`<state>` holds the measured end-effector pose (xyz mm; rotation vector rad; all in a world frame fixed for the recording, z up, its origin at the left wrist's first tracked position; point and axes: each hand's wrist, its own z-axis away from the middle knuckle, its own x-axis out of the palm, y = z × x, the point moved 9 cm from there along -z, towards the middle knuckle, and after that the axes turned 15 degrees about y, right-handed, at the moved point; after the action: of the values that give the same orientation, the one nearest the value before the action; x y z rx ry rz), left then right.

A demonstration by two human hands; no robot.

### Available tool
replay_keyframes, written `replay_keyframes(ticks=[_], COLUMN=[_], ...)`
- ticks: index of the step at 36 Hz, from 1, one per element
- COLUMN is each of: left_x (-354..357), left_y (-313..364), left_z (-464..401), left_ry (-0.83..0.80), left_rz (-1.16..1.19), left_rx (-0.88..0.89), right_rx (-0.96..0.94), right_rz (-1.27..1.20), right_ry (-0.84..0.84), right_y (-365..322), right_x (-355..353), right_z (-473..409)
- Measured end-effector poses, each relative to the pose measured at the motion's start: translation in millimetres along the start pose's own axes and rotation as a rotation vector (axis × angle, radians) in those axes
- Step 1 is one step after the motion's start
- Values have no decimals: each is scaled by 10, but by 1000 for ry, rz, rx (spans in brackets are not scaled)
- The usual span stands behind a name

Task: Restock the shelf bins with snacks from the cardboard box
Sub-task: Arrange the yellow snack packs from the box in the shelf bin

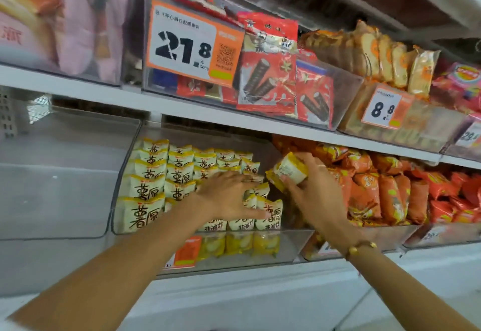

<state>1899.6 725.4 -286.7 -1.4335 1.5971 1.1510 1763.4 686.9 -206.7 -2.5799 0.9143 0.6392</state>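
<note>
Right hand (311, 187) grips yellow snack packet (290, 168), at 2 o'clock of flat-fingered left hand (229, 195) pressing stacked packets (166, 174); cardboard box out of frame.

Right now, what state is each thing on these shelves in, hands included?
Left hand: fingers spread, pressing on the stacked yellow packets.
Right hand: grips one yellow packet.
Yellow-packet bin: mostly full, gap at right.
Orange-packet bin: full.
Left clear bin: looks empty.
Red wafer-roll bin: stocked.
</note>
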Motion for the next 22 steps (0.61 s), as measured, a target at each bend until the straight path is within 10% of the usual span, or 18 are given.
replay_keyframes(ticks=[13, 22], left_x=[-428, -777], left_y=[-70, 42], left_z=[111, 227], left_ry=[488, 928], left_rz=[430, 223], left_rx=[-127, 86], right_rx=[90, 1034], right_rz=[-708, -937], right_ry=[-228, -444], right_y=[-247, -143], right_x=[-94, 228], right_z=[156, 504])
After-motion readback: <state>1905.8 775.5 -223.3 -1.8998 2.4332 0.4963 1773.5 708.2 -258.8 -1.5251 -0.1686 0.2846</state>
